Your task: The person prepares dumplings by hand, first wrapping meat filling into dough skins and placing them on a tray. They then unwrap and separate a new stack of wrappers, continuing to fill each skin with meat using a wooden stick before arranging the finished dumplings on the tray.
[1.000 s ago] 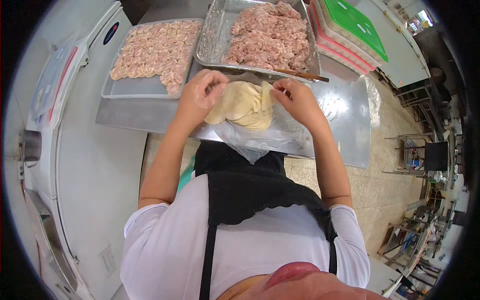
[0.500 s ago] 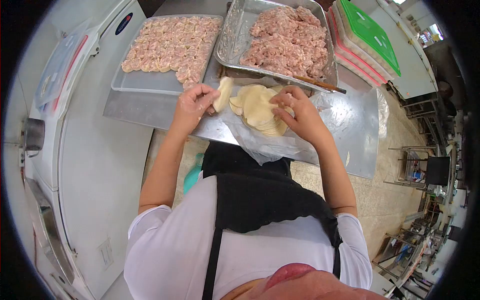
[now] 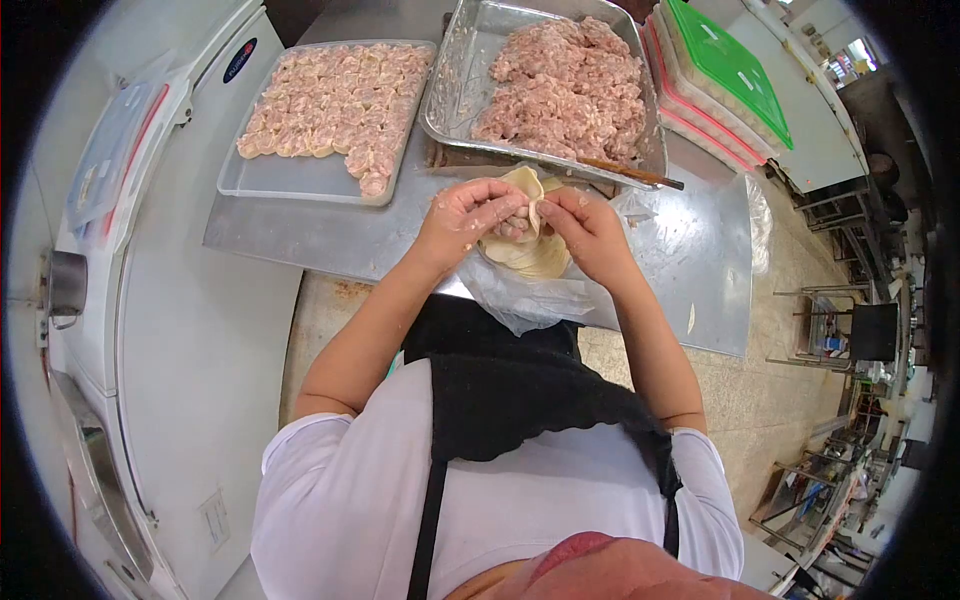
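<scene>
My left hand [image 3: 467, 219] and my right hand [image 3: 585, 229] meet above a stack of round dough wrappers [image 3: 538, 259]. Between them, a pale dumpling wrapper [image 3: 526, 181] stands up with its edge curled. The left fingers are closed round its left side, while the right thumb and fingertips pinch its right edge. Whether filling sits inside cannot be made out. Under the stack, a sheet of clear plastic [image 3: 530, 300] hangs over the table's front edge. Part of the stack is hidden by my hands.
A metal pan [image 3: 462, 75] of ground meat [image 3: 570, 90] stands behind my hands, a wooden stick [image 3: 630, 174] across its near rim. At left, a plastic tray [image 3: 290, 180] holds rows of filled dumplings [image 3: 335, 100]. Stacked boxes with a green lid [image 3: 730, 70] stand right; a white fridge [image 3: 205, 300] is far left.
My left hand has moved right with the wrapper, over the stack. My right hand has come off the stack and now pinches the wrapper's edge. The view has shifted slightly.
</scene>
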`<state>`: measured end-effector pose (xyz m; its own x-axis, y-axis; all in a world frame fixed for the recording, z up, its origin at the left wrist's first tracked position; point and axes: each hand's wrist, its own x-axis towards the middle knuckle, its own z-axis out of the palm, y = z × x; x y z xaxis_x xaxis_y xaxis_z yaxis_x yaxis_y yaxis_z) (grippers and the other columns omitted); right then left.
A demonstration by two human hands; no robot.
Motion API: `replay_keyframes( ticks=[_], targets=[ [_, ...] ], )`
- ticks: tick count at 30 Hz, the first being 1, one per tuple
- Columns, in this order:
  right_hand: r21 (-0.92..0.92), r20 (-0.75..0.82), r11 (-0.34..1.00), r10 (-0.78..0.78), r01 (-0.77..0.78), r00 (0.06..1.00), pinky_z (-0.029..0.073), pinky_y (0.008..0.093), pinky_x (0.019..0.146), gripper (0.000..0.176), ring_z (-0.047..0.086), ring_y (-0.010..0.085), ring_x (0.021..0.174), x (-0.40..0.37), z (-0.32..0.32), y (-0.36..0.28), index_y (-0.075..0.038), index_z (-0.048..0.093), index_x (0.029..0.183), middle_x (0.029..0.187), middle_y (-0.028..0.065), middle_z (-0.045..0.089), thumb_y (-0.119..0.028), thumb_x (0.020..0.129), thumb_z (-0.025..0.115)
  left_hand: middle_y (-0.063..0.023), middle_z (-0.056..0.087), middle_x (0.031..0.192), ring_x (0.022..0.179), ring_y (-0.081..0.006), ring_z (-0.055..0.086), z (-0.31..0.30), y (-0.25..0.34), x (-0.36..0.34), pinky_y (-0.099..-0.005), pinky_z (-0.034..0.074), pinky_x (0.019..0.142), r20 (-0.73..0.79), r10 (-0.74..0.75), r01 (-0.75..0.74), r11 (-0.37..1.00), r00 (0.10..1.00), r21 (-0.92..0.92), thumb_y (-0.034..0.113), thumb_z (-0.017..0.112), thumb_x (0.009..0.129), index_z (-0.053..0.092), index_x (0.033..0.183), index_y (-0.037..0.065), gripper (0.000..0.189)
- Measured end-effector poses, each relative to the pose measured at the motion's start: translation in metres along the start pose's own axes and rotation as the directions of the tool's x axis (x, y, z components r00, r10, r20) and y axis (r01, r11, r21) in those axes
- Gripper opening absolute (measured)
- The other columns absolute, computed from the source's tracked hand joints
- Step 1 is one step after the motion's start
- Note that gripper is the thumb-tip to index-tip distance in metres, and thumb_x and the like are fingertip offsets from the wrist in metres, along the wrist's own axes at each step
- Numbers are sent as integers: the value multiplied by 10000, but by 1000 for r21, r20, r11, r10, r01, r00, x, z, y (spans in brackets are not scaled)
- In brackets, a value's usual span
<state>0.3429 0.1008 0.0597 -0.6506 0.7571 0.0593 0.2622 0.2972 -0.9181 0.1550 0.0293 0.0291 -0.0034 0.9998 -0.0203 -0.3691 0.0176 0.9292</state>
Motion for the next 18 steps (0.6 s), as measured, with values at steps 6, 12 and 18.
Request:
replay_keyframes(
  ticks=[6, 12, 18],
  targets=[
    [-135, -35, 986, -106, 101, 994, 442, 274, 615, 173, 554, 137, 686, -4, 2, 3, 10, 629, 882, 762, 68, 603, -162, 891, 632, -52, 652, 888, 805, -106, 632, 9, -2, -3, -243, 528, 747, -54, 29, -13, 963, 998, 268, 115, 651, 890, 623, 1021, -17, 188],
    [-26, -110, 996, -83, 81, 990, 435, 241, 590, 125, 536, 95, 660, -6, 2, -7, -15, 637, 895, 773, 23, 608, -120, 850, 687, -49, 649, 870, 755, -109, 621, 11, -4, -1, -229, 514, 690, -34, -34, 32, 998, 999, -55, 120, 635, 902, 626, 983, 8, 138],
    [77, -84, 995, -58, 65, 995, 428, 222, 616, 137, 519, 57, 692, -9, 3, -6, -18, 647, 919, 772, -1, 608, -152, 886, 651, -57, 656, 876, 771, -125, 632, 10, -5, 0, -235, 521, 676, 32, -48, 55, 966, 998, -252, 121, 606, 921, 621, 1012, 7, 146]
  ],
)
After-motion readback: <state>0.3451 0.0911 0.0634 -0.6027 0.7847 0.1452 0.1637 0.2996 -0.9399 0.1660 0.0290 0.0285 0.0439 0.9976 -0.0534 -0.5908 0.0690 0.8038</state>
